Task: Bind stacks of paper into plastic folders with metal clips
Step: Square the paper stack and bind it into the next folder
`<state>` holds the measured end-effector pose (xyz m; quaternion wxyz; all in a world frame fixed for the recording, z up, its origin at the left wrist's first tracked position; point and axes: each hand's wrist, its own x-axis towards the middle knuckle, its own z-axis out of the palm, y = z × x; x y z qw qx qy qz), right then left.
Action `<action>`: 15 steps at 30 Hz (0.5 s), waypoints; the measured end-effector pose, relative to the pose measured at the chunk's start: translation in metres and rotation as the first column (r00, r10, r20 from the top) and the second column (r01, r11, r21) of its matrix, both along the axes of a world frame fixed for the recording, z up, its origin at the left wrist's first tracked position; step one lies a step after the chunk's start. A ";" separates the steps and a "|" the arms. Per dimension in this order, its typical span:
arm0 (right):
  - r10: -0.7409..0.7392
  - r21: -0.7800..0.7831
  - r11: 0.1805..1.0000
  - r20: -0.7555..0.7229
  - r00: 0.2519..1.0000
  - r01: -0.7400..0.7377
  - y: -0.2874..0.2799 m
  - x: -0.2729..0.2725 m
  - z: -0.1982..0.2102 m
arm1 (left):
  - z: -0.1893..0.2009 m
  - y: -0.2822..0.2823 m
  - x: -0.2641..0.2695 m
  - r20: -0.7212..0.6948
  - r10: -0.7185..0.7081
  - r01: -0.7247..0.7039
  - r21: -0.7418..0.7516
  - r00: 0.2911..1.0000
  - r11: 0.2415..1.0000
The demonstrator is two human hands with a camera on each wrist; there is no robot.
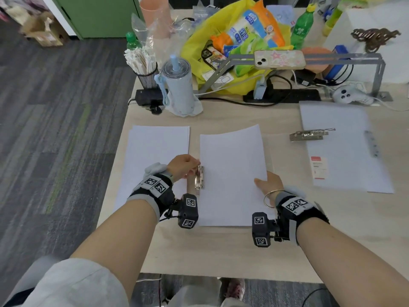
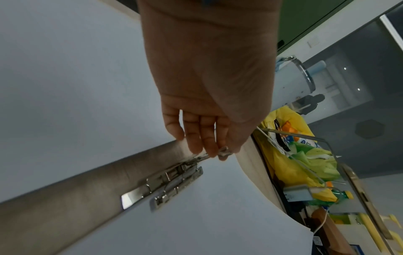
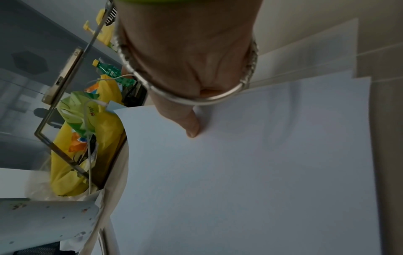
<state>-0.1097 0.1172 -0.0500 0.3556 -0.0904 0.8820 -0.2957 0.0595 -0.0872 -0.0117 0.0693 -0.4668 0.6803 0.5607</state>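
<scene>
A white paper stack (image 1: 232, 173) lies mid-table on a clear plastic folder (image 3: 316, 44), its far edge curling up. A metal clip (image 1: 199, 179) sits along the stack's left edge. My left hand (image 1: 194, 166) pinches the clip's far lever end; in the left wrist view the fingertips (image 2: 209, 148) close on the lever of the clip (image 2: 174, 182), which stands raised. My right hand (image 1: 262, 182) holds the stack's right edge. Its thumb (image 3: 191, 126) presses on top of the paper (image 3: 250, 163), and the other fingers are hidden beneath.
A second paper stack (image 1: 155, 151) lies to the left. At the right is another folder with paper (image 1: 338, 147) and its own clip (image 1: 307, 135). A tumbler (image 1: 179, 85), power strip (image 1: 287, 96), yellow bag (image 1: 232, 41) and metal phone stand (image 1: 354, 57) crowd the far side.
</scene>
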 end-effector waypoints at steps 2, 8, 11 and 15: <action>0.006 0.015 1.000 -0.001 1.000 -0.006 -0.001 0.000 0.001 | 0.003 0.002 0.007 0.017 -0.025 0.024 0.028 1.000 0.999; 0.006 0.037 0.999 0.002 1.000 -0.006 -0.001 0.003 0.003 | 0.003 0.010 0.022 0.112 -0.176 0.168 0.071 0.978 0.983; 0.002 0.048 0.999 0.008 1.000 -0.002 -0.002 0.002 0.002 | -0.002 0.011 0.026 0.153 -0.149 0.138 0.083 0.977 0.987; -0.014 0.077 0.997 0.002 1.000 0.014 -0.004 0.001 -0.004 | -0.005 0.013 0.026 0.243 -0.221 0.210 0.071 0.944 0.975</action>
